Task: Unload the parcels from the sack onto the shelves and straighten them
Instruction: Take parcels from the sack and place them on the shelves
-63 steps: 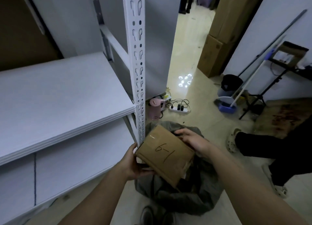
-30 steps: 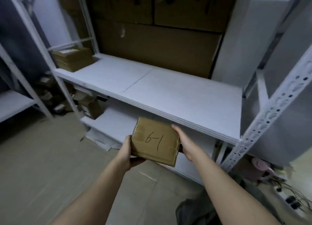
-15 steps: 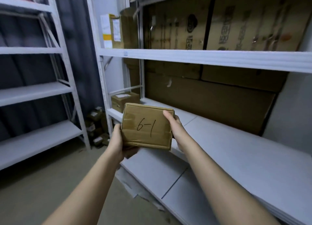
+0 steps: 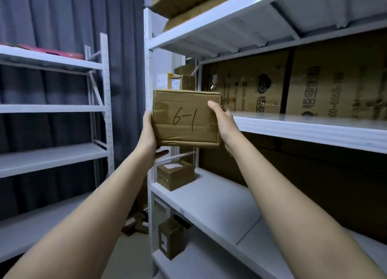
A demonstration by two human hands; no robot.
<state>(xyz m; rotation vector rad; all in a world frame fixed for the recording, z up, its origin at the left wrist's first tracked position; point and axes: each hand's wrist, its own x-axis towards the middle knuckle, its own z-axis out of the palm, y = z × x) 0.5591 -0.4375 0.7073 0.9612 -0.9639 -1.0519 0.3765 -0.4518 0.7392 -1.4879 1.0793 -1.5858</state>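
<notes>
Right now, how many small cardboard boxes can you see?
4: the 6-1 box in both hands, one on the shelf below it, one lower still, one behind the held box. More may be hidden.

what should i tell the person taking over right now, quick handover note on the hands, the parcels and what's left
Left hand grips the left side of the parcel marked 6-1; right hand grips its right side.
The parcel is held in the air in front of the rack, level with the middle shelf, not yet set down.
Done: a small parcel sits on the shelf below, another parcel on the lowest shelf.
Left: place 6-1 on a shelf, straighten it, then return for more. The sack is out of view.
</notes>
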